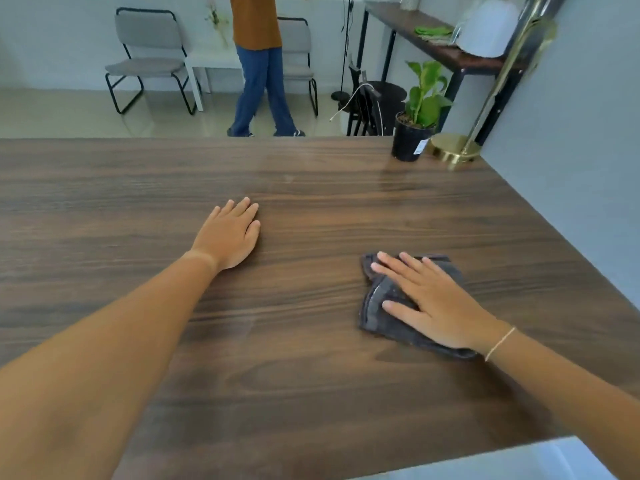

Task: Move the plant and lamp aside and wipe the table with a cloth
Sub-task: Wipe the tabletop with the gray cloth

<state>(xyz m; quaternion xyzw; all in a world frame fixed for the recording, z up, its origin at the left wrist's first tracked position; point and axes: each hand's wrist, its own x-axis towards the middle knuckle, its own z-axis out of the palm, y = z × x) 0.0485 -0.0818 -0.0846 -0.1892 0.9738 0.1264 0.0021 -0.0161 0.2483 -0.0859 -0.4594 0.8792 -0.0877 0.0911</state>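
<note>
With the potted plant [415, 133] and brass lamp [455, 147] already set at the table's [311, 393] far right corner, wiping is judged in hand. Dark cloth [384, 306]: pressed flat under right hand [436, 306], fingers spread. Left hand [230, 235]: open, palm down, empty. Next required: sweeping strokes across uncovered wood.

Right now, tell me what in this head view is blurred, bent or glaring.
Head view: the wide lens bends the lamp pole and splays the table edges; the far shelf and lamp top are soft and smeared; a pale sheen lies on the wood beside the plant; both hands and the cloth look fairly sharp.
</note>
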